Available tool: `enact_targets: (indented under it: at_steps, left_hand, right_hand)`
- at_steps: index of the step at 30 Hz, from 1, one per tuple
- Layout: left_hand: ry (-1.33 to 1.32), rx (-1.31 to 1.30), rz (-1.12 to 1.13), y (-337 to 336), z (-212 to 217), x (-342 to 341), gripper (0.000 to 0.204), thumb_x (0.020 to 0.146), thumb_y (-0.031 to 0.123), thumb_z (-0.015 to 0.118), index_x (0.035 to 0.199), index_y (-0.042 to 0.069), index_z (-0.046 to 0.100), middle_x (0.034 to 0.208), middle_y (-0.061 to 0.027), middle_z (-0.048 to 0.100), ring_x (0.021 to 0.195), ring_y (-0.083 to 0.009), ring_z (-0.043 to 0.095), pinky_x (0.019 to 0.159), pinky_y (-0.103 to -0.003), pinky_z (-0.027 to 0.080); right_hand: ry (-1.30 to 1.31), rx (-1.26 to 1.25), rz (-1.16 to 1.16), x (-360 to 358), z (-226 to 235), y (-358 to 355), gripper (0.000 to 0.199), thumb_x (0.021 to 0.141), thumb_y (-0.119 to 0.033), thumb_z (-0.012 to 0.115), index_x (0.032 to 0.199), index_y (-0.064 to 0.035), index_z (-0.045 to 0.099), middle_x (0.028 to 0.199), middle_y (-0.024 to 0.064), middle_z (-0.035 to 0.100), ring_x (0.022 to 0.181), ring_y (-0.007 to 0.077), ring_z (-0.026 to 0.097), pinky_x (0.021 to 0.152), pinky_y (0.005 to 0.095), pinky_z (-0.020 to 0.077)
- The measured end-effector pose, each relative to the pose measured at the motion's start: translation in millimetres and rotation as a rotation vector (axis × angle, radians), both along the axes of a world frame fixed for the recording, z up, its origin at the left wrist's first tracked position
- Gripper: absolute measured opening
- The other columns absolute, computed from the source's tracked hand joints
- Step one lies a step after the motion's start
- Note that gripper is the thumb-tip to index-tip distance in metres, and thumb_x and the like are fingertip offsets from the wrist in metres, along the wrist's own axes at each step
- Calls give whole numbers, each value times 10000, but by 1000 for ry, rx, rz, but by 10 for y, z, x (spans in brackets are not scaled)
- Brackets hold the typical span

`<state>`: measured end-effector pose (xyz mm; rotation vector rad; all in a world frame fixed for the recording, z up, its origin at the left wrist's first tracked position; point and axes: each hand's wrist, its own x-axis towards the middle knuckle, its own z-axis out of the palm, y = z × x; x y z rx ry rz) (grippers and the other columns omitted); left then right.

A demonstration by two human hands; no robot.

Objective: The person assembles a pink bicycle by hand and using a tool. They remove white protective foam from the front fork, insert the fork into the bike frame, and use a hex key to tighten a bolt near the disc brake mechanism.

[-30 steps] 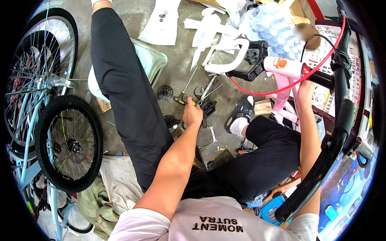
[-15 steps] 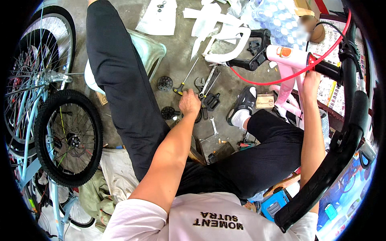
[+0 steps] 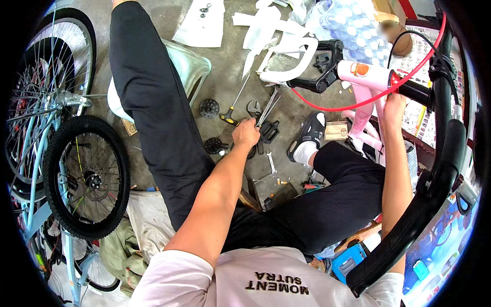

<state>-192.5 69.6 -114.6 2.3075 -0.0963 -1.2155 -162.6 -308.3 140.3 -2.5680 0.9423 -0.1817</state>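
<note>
My left hand (image 3: 246, 134) is low over the floor, its fingers closed at the near end of a long silver wrench (image 3: 268, 106); the palm side is hidden. Beside it lie an adjustable wrench (image 3: 253, 107), a T-handled screwdriver (image 3: 229, 119) with a yellow and black grip, and a black pedal (image 3: 269, 131). At the right, my right hand (image 3: 394, 111) grips the pink bicycle frame (image 3: 364, 108) just below the red ring at its head. A black handlebar (image 3: 409, 225) curves past my right forearm, and a red cable (image 3: 337, 107) loops in front of the frame.
A bicycle wheel (image 3: 88, 176) and blue frames crowd the left. Ahead are a pale stool (image 3: 200, 71), white wrapping (image 3: 255, 33) and packed bottles (image 3: 353, 25). A small box (image 3: 336, 130) stands by my shoe (image 3: 309, 135); a short wrench (image 3: 271, 161) lies nearer.
My left hand has shifted slightly right, away from the screwdriver grip to the wrench end. The long wrench has moved a little to the right. My right hand keeps its place on the frame.
</note>
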Motion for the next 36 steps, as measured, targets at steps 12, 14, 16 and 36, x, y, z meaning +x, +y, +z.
enact_targets:
  at_steps: [12,14,16,36]
  left_hand:
    - [2,107,-214,-1,152,54,339,890,275,643,1139,46,636,1161,-200,642,1059,-362,655,872,-455,537]
    - [-243,74,-224,-18,126,38,377,878,349,682,1102,48,639,1126,-184,647,1027,-355,663,847,-453,539]
    - [-238,38,-282,-33,107,74,372,870,342,693,1091,48,638,1122,-182,647,1019,-352,664,839,-452,540]
    - [-292,-34,-1013,49,1605,1850,217,835,153,597,954,77,761,1021,-143,734,959,-297,716,779,-416,575]
  right_hand:
    - [3,-46,31,9,-65,-89,299,916,-56,474,1093,87,668,997,203,708,963,245,658,860,374,488]
    - [29,-129,117,-48,-93,-230,286,910,-55,457,1075,74,651,943,179,665,896,230,623,809,371,468]
    - [-78,14,71,21,-52,-76,272,920,-75,457,1071,55,642,892,135,624,825,212,588,748,359,450]
    - [336,873,84,-177,57,1448,250,928,-56,575,1172,-4,581,1001,61,666,961,146,636,855,285,503]
